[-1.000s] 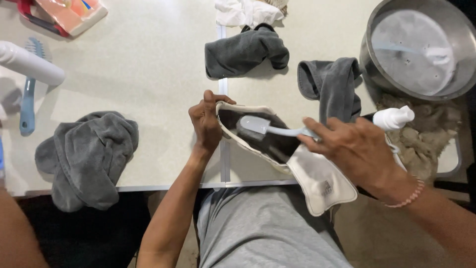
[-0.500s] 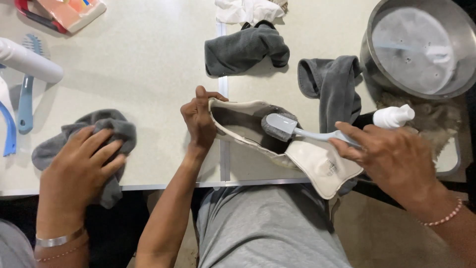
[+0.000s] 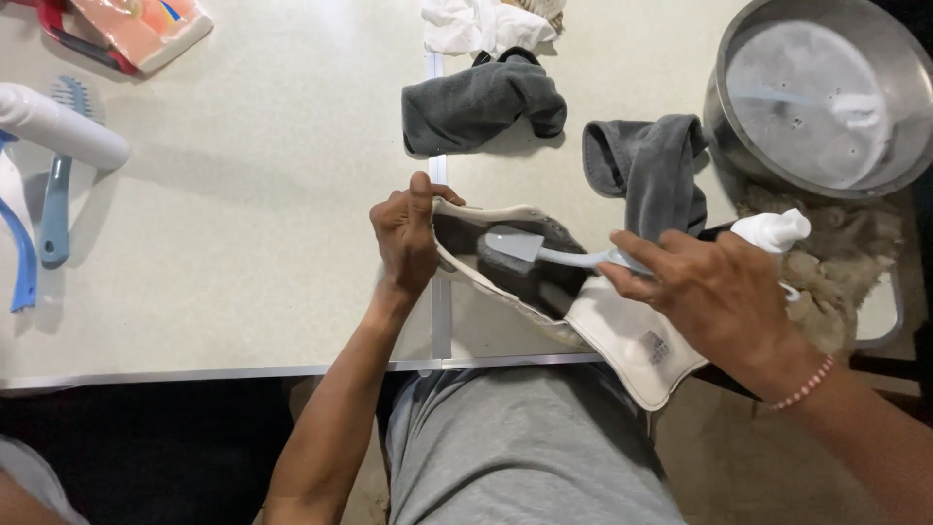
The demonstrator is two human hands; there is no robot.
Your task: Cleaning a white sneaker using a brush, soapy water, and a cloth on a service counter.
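The cream canvas shoe [image 3: 622, 335] lies slanted at the table edge [image 3: 194, 374], its long axis running from the left hand [image 3: 406, 233], pinching its rim, down toward the right hand [image 3: 714, 292]. That hand, fingers curled, grips a pale blue long-handled brush [image 3: 544, 255] whose head points left into the shoe's dark opening. Bare tabletop spreads left of the left hand.

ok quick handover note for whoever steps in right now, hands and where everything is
Left hand grips the heel end of the cream shoe, tilted over the table edge.
Right hand holds the light blue brush, bristle head inside the shoe opening.
Two grey cloths lie just beyond; steel pot with cloudy water at far right.
Done: brush is in the shoe. How clean it is cannot be told.
Left: outside looks untouched.
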